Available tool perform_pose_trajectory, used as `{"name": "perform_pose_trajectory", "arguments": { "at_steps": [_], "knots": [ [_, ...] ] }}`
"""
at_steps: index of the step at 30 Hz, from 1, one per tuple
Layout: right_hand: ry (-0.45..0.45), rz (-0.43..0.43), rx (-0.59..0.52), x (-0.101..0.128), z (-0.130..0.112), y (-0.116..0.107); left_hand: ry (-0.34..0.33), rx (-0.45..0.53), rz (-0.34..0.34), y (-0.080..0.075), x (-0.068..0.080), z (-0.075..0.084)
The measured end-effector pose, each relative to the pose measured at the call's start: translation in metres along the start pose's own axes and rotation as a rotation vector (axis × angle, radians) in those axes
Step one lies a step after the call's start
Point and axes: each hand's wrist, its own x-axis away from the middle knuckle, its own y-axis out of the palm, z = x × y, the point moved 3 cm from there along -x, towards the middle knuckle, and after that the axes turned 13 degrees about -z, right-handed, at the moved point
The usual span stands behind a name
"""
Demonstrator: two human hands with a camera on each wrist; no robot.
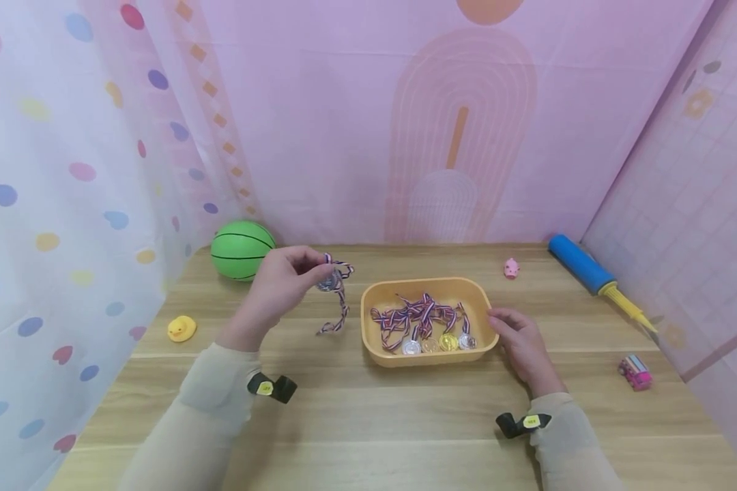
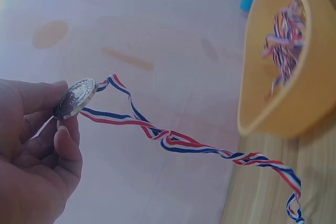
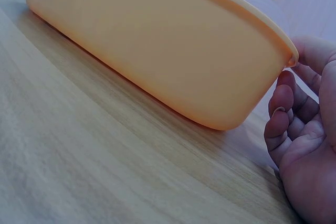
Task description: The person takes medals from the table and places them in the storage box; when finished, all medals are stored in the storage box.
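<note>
Silver medal [image 2: 75,98] is pinched in the left hand [image 1: 276,290], raised left of the orange tub [image 1: 426,356], its striped ribbon [image 2: 199,145] dangling. Right hand [image 1: 524,348] rests at the tub's right rim, fingers loosely curled, grasping nothing. More medals [image 1: 439,341] lie inside the tub.

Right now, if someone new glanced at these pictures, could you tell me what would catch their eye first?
Probably the silver medal pinched in the left hand, its striped ribbon trailing down to the wooden table. Next, the orange tub of more medals at the centre, with the right hand at its right end. A green ball sits at the back left.
</note>
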Motion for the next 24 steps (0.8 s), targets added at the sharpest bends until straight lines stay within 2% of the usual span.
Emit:
{"name": "perform_pose_trajectory", "arguments": {
  "at_steps": [8,17,21,24],
  "knots": [
    [0.005,-0.014,-0.018,0.001,0.0,-0.001,0.079,0.113,-0.034,0.025,-0.027,0.026],
    [0.028,0.011,-0.008,0.007,-0.001,-0.007,0.191,0.217,-0.169,0.061,-0.051,0.061],
    [0.029,0.015,-0.018,0.011,-0.002,-0.008,0.206,0.216,-0.214,0.078,-0.061,0.071],
    [0.026,0.024,-0.03,0.014,-0.002,-0.009,0.192,0.207,-0.237,0.088,-0.069,0.077]
  ]
}}
